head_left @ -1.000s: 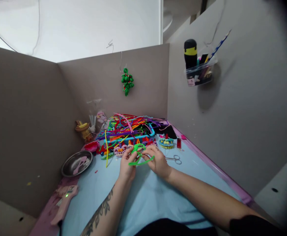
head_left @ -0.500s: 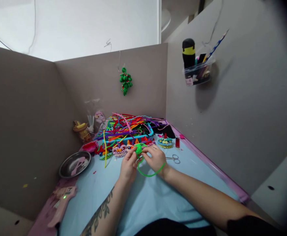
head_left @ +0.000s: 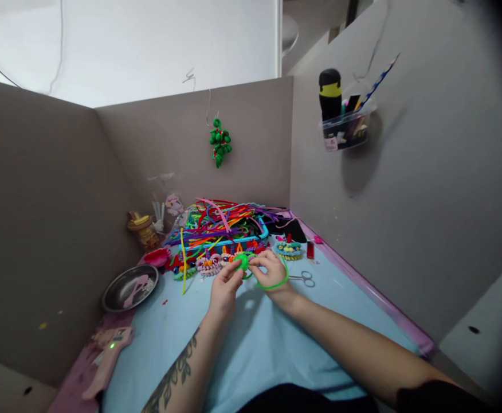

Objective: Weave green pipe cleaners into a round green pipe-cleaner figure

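Between my two hands, above the blue tablecloth, is a small bright green coil of pipe cleaner (head_left: 242, 262). My left hand (head_left: 224, 287) pinches its left side with thumb and fingers. At the coil's right side my right hand (head_left: 272, 272) pinches the green strand close to where it leaves the coil. The loose green strand (head_left: 286, 275) loops round the back of my right hand toward the wrist. Just right of that hand lie scissors (head_left: 306, 279), their blades partly hidden. Behind the hands stand several small colourful pipe-cleaner pieces (head_left: 208, 264).
A blue basket (head_left: 259, 234) heaped with pipe cleaners stands at the back. On the left are a metal bowl (head_left: 117, 292) and a pink glue gun (head_left: 107, 367). Grey panels enclose the table; a green ornament (head_left: 220, 140) and a clear tool box (head_left: 345, 129) hang there.
The loose green strand, hanging below my hands before, has swung up and right around my right hand. My right hand has shifted slightly; both hands keep the coil.
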Demonstrator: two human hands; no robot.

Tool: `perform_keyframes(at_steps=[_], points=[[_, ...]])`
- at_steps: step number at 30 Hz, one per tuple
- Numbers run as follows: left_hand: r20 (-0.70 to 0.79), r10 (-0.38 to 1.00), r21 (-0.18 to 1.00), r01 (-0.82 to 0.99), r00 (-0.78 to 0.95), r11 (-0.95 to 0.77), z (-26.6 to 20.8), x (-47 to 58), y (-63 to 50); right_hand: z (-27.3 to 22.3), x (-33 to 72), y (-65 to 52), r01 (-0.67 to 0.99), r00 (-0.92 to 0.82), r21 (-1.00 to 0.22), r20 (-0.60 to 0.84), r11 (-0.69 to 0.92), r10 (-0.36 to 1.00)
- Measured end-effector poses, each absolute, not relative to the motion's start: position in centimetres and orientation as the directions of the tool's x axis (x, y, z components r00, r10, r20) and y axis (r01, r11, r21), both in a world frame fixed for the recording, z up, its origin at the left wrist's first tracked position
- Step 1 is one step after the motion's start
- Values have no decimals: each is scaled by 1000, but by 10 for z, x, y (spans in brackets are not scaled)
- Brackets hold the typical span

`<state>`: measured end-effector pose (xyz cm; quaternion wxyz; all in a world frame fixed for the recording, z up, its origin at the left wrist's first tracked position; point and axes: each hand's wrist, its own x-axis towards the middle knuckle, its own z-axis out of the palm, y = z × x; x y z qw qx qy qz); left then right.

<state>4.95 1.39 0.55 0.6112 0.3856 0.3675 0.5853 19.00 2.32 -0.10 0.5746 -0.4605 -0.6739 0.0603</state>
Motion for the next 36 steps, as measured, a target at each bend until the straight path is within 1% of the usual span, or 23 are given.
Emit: perform_keyframes(at_steps=[3,9,13,17,23,26,29,36], points=[[37,998,924,-382,45,-17,4,50,16,-5,188,27,495,118,-673,679,550,725],[192,981,960,-212,10,-185,-2,47,20,-7,188,29,360,87,-796,548,486,832],[260,965,953,-173,32,-251,-6,46,23,-8,189,32,316,55,-839,482,442,874],[251,966,957,-162,59,-239,-6,46,23,-9,190,33,265,48,-860,464,437,885],[192,979,969,-173,66,-178,2,48,17,-3,191,28,93,69,-940,335,328,940],[189,980,973,-143,59,-179,6,48,14,0,192,27,81,93,-949,313,306,945],[174,983,978,-130,66,-164,7,49,13,2,193,27,65,78,-952,302,298,950],[168,983,974,-168,75,-153,4,50,15,1,193,26,7,17,-964,264,264,964]])
